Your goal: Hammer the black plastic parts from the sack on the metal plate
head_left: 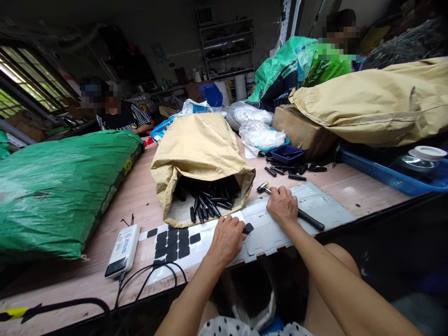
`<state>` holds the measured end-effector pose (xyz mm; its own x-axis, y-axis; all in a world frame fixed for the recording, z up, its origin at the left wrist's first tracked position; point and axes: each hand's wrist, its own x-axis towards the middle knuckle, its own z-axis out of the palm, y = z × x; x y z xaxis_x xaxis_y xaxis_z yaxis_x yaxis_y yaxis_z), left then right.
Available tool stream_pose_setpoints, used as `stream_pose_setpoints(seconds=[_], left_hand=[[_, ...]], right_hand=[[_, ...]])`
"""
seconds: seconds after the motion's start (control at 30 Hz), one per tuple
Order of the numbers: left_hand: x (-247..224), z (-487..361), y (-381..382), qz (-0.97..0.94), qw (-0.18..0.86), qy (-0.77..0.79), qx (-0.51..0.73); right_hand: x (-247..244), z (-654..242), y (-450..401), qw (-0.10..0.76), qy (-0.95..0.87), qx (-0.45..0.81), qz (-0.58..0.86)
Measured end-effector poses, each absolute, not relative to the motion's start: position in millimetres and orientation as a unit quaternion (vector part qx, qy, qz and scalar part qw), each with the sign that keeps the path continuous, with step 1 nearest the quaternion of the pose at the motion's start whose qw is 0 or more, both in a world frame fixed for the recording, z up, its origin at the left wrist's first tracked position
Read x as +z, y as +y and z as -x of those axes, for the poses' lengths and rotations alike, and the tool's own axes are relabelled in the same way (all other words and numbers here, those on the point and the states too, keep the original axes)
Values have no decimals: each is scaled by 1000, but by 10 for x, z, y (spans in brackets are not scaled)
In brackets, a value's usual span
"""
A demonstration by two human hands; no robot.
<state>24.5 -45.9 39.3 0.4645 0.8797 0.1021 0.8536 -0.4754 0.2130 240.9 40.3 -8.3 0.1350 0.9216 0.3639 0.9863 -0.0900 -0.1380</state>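
Note:
My right hand is wrapped round a small hammer; its metal head points away from me and its black handle sticks out behind the palm. Beside it, my left hand has its fingers pinched on a small black rounded-square patch at the edge of the grey board. More black patches lie in rows on a white sheet left of that hand. Just beyond it, a tan sack lies with its mouth towards me, and several black pen-like tubes spill from it.
A white power bank with black cables sits at left, by a large green sack. Loose black tubes, a purple tray and a blue basket lie to the right. Two people are across the table.

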Motion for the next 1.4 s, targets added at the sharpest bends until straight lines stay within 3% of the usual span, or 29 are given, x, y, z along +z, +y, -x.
stream_pose_setpoints(seconds=[0.23,0.43,0.5,0.67,0.77,1.07,1.27,1.4], left_hand=[[45,-29,-534,-745,183,574,285],[-5,-1,-523,-727,223,572,306],[0,-3,-521,-722,225,576,310],[-1,-4,-529,-721,219,580,310],[0,-7,-537,-725,218,581,300],[-45,14,-531,-729,219,571,308],[-64,11,-529,-725,218,574,311],[-68,9,-526,-727,220,568,316]], right_hand=[[-88,-2396,393,174,-645,-76,740],[37,-2539,425,174,-650,8,739],[137,-2624,376,208,-647,39,733],[313,-2587,-81,387,-616,112,677],[268,-2376,-449,428,-656,191,592],[92,-1924,-943,402,-729,164,529],[66,-1889,-1009,329,-771,115,534],[110,-1952,-988,361,-750,107,543]])
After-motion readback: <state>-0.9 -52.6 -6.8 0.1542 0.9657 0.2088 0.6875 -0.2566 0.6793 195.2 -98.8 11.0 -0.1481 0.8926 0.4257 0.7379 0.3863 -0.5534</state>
